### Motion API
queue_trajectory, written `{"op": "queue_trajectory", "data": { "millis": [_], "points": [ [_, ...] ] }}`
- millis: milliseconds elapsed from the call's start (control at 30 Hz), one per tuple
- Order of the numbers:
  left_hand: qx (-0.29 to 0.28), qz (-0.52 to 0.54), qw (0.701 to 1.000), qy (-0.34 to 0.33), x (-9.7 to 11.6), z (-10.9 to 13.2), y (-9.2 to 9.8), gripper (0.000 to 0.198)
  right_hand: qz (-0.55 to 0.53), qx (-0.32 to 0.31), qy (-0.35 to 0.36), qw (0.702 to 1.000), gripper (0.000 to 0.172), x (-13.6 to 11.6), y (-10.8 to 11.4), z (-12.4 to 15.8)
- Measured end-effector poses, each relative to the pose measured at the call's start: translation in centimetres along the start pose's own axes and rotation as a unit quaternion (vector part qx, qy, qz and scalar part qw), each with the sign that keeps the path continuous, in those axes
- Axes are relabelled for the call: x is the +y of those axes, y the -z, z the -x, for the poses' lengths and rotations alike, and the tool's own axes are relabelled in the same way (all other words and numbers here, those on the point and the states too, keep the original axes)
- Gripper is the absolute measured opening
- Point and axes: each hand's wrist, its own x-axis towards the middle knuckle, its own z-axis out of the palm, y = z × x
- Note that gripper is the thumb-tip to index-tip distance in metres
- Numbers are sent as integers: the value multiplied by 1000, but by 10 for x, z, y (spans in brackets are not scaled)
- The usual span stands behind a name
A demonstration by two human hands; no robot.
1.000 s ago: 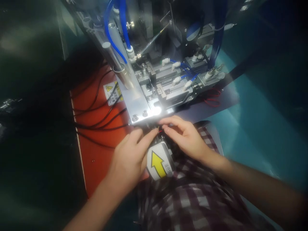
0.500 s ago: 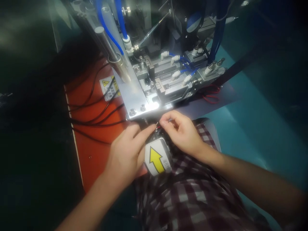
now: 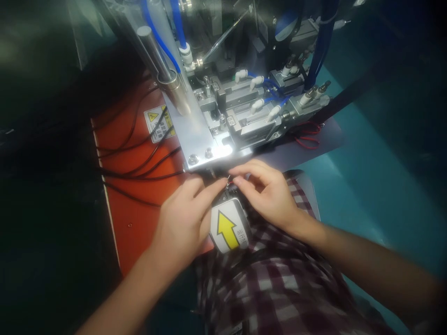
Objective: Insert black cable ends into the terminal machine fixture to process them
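Both hands meet just below the front edge of a metal machine plate (image 3: 202,163). My left hand (image 3: 185,216) is closed, its foremost finger reaching to a small metal part (image 3: 226,186); what its other fingers hold is hidden. From the other side, my right hand (image 3: 268,193) is closed with thumb and index close together at a thin red wire (image 3: 231,183). A tiny bright tip shows between the two hands. Directly below them sits a white cover (image 3: 228,225) with a yellow arrow.
Silver pneumatic cylinders (image 3: 254,130) with white fittings and blue tubes (image 3: 160,39) stand above the hands. Black cables (image 3: 139,177) cross the orange-red board (image 3: 136,228) at left, beside a warning label (image 3: 159,123). A red wire bundle (image 3: 309,137) hangs at right.
My right index finger has stretched out leftward over the thumb, loosening the earlier rounded pinch. My left hand stays nearly in place. The view has shifted slightly.
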Motion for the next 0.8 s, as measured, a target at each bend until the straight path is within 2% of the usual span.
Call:
{"op": "queue_trajectory", "data": {
  "millis": [333,567,667,800],
  "points": [
    [4,0,1000,2,2,1,0,35,17,17,24,999,4,1,-3,-1],
    [5,22,1000,18,3,1,-1,34,29,-21,35,999,8,1,-3,-3],
    [1,28,999,21,3,0,-1,35,7,-36,1,999,7,0,-4,-1],
    [7,27,999,18,4,-1,-1,34,-80,-64,-102,989,9,-1,-5,-3]
  ]
}}
